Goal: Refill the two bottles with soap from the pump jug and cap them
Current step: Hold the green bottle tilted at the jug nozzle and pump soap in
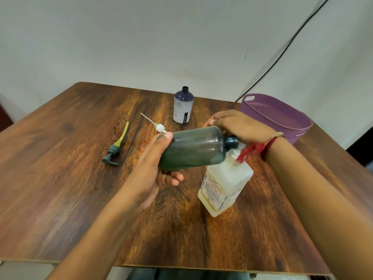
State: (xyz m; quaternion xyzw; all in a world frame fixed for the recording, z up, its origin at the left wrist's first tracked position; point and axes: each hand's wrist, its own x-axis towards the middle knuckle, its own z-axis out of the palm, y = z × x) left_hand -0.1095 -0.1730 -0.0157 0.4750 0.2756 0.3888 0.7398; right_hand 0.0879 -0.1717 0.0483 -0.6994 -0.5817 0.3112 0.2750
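Holds green bottle [193, 148] tipped almost level above bench [60, 158], base in left hand [153, 170], neck pointing right. Grip clamped on the base: thumb on top, fingers curled beneath. Bottle uncapped, glassy dark, its open mouth brought right up to the top of jug [224, 184].

Stands jug upright on bench near the right of centre, white and square-shouldered, label with red print facing the near side. Covers its top with right hand [240, 124], palm down, fingers reaching left past the bottle's shoulder. Pump head hidden beneath; cannot tell whether that grip closes round it or merely lies on it. Wears red thread [254, 148] at the right wrist, tassel hanging against the jug's top.

Farther back, at mid-bench: white bottle [183, 107] with dark blue shoulder, upright, also uncapped, well apart from both hands. Between it and the green bottle, lying flat: white pump [160, 127] with thin tube pointing away. Left of that, also on its side: grey pump [113, 152] with yellow-green tube.

At far right corner of bench: purple basket [282, 118], slotted walls. Behind, down pale wall [141, 37]: black cable [282, 57].
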